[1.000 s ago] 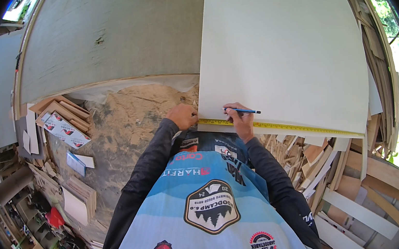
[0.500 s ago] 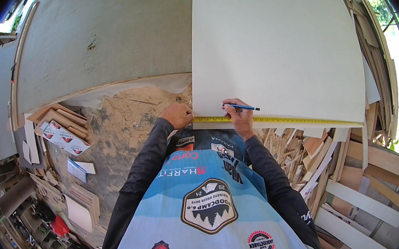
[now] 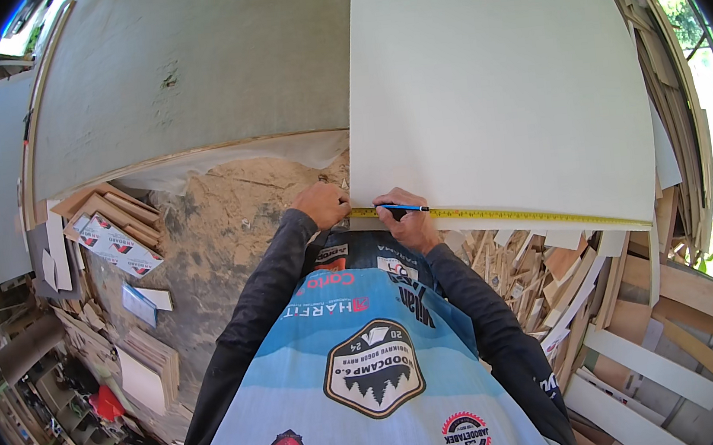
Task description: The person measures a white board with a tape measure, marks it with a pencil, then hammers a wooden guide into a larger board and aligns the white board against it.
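"The right hand (image 3: pixel 409 222) slid left with the blue pencil (image 3: pixel 407 208), nearer the left hand (image 3: pixel 321 204)."
"And the fingers?"
"Right ones pinch the pencil, over the yellow tape (image 3: pixel 530 216). Left ones, at the tape's end? I can't tell."

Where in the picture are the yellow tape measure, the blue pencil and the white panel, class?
Yellow tape measure (image 3: pixel 530 218): head view, middle of its extended blade.
Blue pencil (image 3: pixel 407 208): head view, on its shaft.
White panel (image 3: pixel 499 94): head view, bare upper face.
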A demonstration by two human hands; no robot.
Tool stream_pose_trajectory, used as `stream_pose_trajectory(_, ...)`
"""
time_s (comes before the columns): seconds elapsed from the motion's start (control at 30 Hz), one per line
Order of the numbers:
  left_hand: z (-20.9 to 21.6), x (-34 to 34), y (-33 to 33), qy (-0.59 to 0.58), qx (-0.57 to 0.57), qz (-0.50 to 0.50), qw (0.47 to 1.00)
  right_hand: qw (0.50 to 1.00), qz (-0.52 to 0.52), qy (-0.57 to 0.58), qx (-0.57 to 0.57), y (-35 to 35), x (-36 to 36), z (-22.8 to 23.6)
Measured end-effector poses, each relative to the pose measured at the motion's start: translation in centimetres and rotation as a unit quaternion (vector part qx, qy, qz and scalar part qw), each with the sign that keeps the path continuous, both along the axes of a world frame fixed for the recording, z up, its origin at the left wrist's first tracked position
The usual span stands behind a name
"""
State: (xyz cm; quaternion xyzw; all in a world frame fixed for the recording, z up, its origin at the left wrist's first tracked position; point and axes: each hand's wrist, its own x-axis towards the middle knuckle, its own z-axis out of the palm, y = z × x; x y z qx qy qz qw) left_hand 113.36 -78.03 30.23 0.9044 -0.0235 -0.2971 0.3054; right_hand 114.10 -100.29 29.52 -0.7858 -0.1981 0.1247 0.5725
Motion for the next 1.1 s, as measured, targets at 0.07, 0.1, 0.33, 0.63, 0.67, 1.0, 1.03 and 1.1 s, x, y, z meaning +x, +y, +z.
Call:
stream_pose_trajectory(0.07, -0.2, -0.1, 0.0, -0.001, -0.002, 0.005, 1.000, 1.000, 0.010, -0.007, 0.003, -0.1, 0.0, -0.2)
stream_pose_trajectory(0.1, -0.2, -0.1, 0.0, -0.001, -0.003, 0.010, 1.000, 1.000, 0.011, -0.006, 0.005, -0.1, 0.0, -0.2)
stream_pose_trajectory(0.33, -0.3, -0.1, -0.1, 0.004, -0.009, 0.017, 1.000, 1.000, 0.021, 0.000, 0.001, -0.1, 0.1, -0.4)
stream_pose_trajectory(0.63, -0.2, 0.0, 0.0, 0.018, 0.000, 0.008, 1.000, 1.000, 0.028, 0.014, 0.002, -0.1, 0.2, -0.3)
stream_pose_trajectory(0.67, -0.4, 0.0, 0.0, 0.016, -0.001, 0.007, 1.000, 1.000, 0.028, 0.014, 0.001, 0.0, 0.2, -0.3)
stream_pose_trajectory(1.0, -1.2, 0.0, 0.2, 0.016, -0.012, 0.001, 1.000, 1.000, 0.025, 0.016, -0.002, -0.1, 0.1, -0.4)
stream_pose_trajectory(1.03, -1.4, 0.0, 0.2, 0.018, -0.014, 0.001, 1.000, 1.000, 0.022, 0.016, 0.000, -0.1, 0.0, -0.4)
stream_pose_trajectory(1.1, -1.6, -0.1, 0.2, -0.009, -0.025, -0.001, 1.000, 1.000, 0.022, 0.008, -0.002, -0.1, 0.1, -0.5)
